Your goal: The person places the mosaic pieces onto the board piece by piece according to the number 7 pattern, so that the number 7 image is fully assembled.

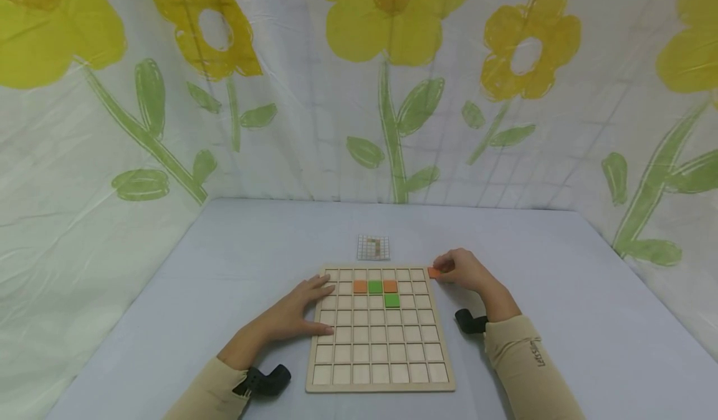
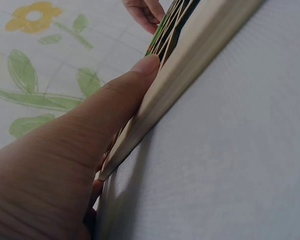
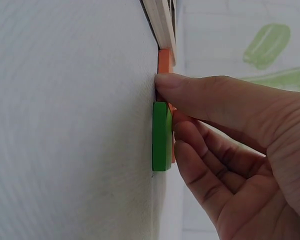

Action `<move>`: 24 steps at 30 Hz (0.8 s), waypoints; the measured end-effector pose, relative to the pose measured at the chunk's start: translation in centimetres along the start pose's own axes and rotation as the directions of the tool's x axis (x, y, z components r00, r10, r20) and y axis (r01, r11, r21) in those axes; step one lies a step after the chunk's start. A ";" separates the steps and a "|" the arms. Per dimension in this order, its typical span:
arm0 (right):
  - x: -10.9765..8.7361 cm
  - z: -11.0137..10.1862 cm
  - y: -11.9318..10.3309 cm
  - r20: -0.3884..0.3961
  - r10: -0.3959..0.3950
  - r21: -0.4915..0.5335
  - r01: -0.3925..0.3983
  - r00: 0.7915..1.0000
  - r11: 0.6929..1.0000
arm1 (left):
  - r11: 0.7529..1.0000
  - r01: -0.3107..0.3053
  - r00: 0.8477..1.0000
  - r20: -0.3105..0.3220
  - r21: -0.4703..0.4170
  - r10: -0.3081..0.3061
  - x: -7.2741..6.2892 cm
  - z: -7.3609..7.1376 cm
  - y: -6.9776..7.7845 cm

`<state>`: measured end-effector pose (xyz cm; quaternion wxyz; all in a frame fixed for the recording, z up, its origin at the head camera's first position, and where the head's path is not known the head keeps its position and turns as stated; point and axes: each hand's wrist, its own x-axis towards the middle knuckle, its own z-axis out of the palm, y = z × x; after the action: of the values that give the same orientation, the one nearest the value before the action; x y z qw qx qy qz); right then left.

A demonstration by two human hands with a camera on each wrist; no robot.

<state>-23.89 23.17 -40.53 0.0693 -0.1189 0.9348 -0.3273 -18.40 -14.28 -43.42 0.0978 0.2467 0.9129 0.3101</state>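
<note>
A wooden grid board (image 1: pixel 342 387) lies flat on the table. Set in its cells are an orange tile (image 1: pixel 360 286), a green tile (image 1: pixel 374 286), a second orange tile (image 1: pixel 389 286) and, below that one, another green tile (image 1: pixel 391 300). My left hand (image 1: pixel 297 308) rests on the board's left edge with spread fingers; its thumb (image 2: pixel 115 95) lies over the rim. By the board's far right corner, my right hand (image 1: pixel 464 269) pinches an orange tile (image 3: pixel 164 60) between thumb and fingers. Right beside the thumb stands a green tile (image 3: pixel 160 136), with a sliver of orange behind it.
Beyond the board's far edge lies a small card (image 1: pixel 373 247) printed with a grid and a coloured pattern. The white table (image 1: pixel 263 239) reaches back to a hanging cloth (image 1: pixel 291 152) with yellow flowers. Black wrist mounts (image 1: pixel 272 381) sit at both cuffs.
</note>
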 end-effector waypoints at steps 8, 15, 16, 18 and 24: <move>0.0 -0.1 0.1 -0.006 -0.009 -0.008 0.009 1.000 1.000 | 1.000 0.012 1.000 -0.001 -0.007 -0.012 0.0 0.0 0.0; 0.0 -0.2 0.1 -0.004 -0.029 -0.041 0.029 1.000 0.999 | 1.000 0.005 1.000 0.003 -0.013 -0.005 0.0 0.0 0.1; 0.0 -0.2 0.1 -0.005 -0.028 -0.041 0.028 1.000 0.999 | 1.000 0.004 1.000 0.003 -0.013 -0.004 0.0 0.0 0.1; -0.1 -0.3 0.0 -0.004 -0.027 -0.039 0.027 1.000 0.999 | 1.000 0.004 1.000 0.002 -0.012 -0.004 -0.1 0.0 0.1; -0.3 -0.5 -0.4 0.012 -0.024 -0.028 0.024 1.000 0.999 | 1.000 0.003 1.000 0.004 -0.016 -0.003 -0.1 -0.1 0.0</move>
<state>-23.67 23.29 -39.90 0.0694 -0.1329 0.9374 -0.3143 -18.32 -14.34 -43.33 0.1023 0.2451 0.9105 0.3169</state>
